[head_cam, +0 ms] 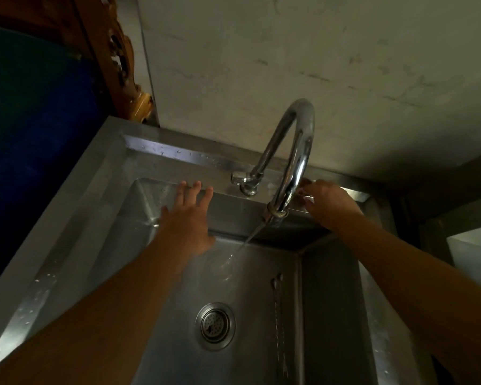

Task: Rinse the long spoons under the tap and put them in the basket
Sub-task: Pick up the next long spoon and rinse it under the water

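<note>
Water runs from the curved chrome tap (295, 151) into the steel sink (178, 343). My left hand (188, 218) is spread open above the sink's back left part, with its fingertips near the back rim and nothing in it. My right hand (329, 205) is at the back ledge behind the spout. Its fingers are pinched on a small shiny metal object (307, 198) that I cannot identify. A long thin spoon-like utensil (279, 304) lies along the sink's right wall. No basket is in view.
The tap's lever (238, 177) sits at its base on the back ledge. The drain strainer (215, 325) is in the sink floor. A concrete wall (289, 59) rises behind the sink. A dark blue barrel (34, 134) stands to the left and carved wood (117, 65) beside it.
</note>
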### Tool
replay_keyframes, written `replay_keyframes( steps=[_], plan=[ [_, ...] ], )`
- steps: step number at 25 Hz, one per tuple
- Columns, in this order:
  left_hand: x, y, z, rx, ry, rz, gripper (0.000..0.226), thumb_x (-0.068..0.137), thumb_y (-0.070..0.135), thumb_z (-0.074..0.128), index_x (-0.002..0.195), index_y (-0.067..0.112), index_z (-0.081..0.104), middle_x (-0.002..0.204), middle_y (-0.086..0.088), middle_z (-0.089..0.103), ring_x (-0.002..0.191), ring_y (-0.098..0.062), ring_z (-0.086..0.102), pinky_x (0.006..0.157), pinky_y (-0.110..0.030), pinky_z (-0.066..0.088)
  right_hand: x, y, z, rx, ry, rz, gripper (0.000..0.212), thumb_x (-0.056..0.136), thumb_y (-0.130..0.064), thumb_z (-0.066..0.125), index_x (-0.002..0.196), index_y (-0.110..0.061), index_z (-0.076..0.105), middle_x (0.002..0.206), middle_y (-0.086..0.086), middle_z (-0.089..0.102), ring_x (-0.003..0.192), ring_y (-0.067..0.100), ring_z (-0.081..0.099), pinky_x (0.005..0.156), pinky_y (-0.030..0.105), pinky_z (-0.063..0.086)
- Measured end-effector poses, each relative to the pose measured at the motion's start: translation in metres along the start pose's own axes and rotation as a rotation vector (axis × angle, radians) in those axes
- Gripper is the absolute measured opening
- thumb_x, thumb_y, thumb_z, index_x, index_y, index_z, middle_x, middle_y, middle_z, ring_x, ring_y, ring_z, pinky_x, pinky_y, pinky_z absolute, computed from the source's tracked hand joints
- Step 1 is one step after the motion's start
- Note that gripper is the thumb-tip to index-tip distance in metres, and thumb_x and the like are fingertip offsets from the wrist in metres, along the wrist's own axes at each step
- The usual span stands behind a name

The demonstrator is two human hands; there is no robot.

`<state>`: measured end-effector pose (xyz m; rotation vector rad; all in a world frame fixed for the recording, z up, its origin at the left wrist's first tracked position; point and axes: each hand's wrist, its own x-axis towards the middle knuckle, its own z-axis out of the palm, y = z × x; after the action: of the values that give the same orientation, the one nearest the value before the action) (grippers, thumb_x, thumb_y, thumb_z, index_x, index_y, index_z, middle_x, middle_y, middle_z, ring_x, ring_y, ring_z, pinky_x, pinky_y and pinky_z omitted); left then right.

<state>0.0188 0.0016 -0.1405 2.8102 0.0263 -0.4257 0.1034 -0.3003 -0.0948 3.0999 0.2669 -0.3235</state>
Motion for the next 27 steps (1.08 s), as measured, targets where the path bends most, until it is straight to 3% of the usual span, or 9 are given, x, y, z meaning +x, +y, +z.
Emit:
replay_keyframes(
  steps=[4, 9, 13, 17, 20, 22, 25, 27],
  plan=[
    [0.0, 0.004, -0.004, 0.002, -0.028, -0.013, 0.116, 0.08, 0.039, 0.079, 0.164, 0.031, 0.0, 0.173, 0.003, -0.01, 0.158, -0.027, -0.015, 0.121, -0.066, 0.022, 0.012, 0.001, 0.001, -0.157, -0.059, -0.056, 0.031, 0.102, -0.031, 0.052, 0.122, -0.016, 0.071, 0.123, 0.012, 0.067, 0.111, 0.031, 0.065, 0.093, 0.04, 0.052],
    [-0.002, 0.001, -0.005, -0.039, -0.039, -0.012, 0.116, 0.08, 0.034, 0.081, 0.164, 0.032, 0.0, 0.173, 0.004, -0.011, 0.158, -0.026, -0.017, 0.121, -0.067, 0.021, -0.001, -0.009, -0.002, -0.143, 0.048, -0.082, 0.027, 0.099, -0.025, 0.055, 0.115, -0.008, 0.068, 0.115, 0.017, 0.067, 0.103, 0.037, 0.065, 0.082, 0.042, 0.052],
    [-0.001, 0.001, -0.008, -0.079, -0.062, -0.014, 0.117, 0.079, 0.034, 0.082, 0.164, 0.033, 0.001, 0.173, 0.005, -0.011, 0.158, -0.025, -0.018, 0.121, -0.068, 0.019, -0.039, -0.028, -0.016, 0.033, 0.235, -0.124, 0.018, 0.093, -0.019, 0.061, 0.102, -0.006, 0.071, 0.101, 0.017, 0.069, 0.091, 0.037, 0.065, 0.072, 0.042, 0.053],
    [-0.001, 0.001, -0.015, -0.133, -0.089, -0.012, 0.109, 0.082, 0.038, 0.078, 0.164, 0.031, 0.007, 0.174, 0.003, -0.006, 0.159, -0.025, -0.014, 0.124, -0.062, 0.02, -0.089, -0.044, -0.025, 0.37, 0.277, -0.04, 0.007, 0.091, -0.022, 0.067, 0.096, -0.019, 0.071, 0.088, 0.0, 0.069, 0.077, 0.017, 0.066, 0.067, 0.035, 0.056],
    [-0.008, 0.007, -0.015, -0.305, -0.013, -0.052, 0.092, 0.086, 0.036, 0.074, 0.162, 0.024, 0.023, 0.171, -0.006, 0.021, 0.156, -0.029, 0.02, 0.121, -0.047, 0.031, -0.123, -0.06, -0.023, 0.716, 0.177, 0.113, 0.008, 0.09, -0.024, 0.071, 0.092, -0.031, 0.069, 0.08, -0.013, 0.066, 0.072, 0.0, 0.065, 0.062, 0.011, 0.047],
    [-0.023, 0.02, -0.009, -0.535, 0.03, -0.093, 0.071, 0.09, 0.03, 0.072, 0.154, 0.021, 0.042, 0.156, -0.008, 0.049, 0.139, -0.03, 0.05, 0.107, -0.032, 0.043, -0.138, -0.073, -0.017, 0.908, 0.096, 0.177, 0.011, 0.091, -0.023, 0.071, 0.089, -0.033, 0.07, 0.081, -0.009, 0.071, 0.073, 0.003, 0.069, 0.059, 0.012, 0.052],
    [-0.062, 0.045, 0.005, -0.936, 0.045, -0.122, 0.019, 0.092, 0.026, 0.072, 0.111, 0.026, 0.074, 0.111, -0.004, 0.078, 0.112, -0.027, 0.071, 0.086, -0.027, 0.051, -0.155, -0.095, -0.009, 1.322, -0.041, 0.216, 0.009, 0.093, -0.009, 0.069, 0.091, -0.015, 0.076, 0.077, 0.0, 0.074, 0.067, 0.009, 0.07, 0.059, 0.016, 0.057],
    [-0.088, 0.057, 0.006, -1.21, 0.032, -0.159, 0.013, 0.084, 0.04, 0.073, 0.088, 0.028, 0.079, 0.094, -0.004, 0.082, 0.101, -0.027, 0.075, 0.084, -0.037, 0.058, -0.163, -0.11, -0.005, 1.518, -0.108, 0.233, 0.01, 0.093, -0.001, 0.067, 0.088, -0.005, 0.075, 0.071, 0.004, 0.071, 0.062, 0.012, 0.068, 0.057, 0.019, 0.056]
  ],
)
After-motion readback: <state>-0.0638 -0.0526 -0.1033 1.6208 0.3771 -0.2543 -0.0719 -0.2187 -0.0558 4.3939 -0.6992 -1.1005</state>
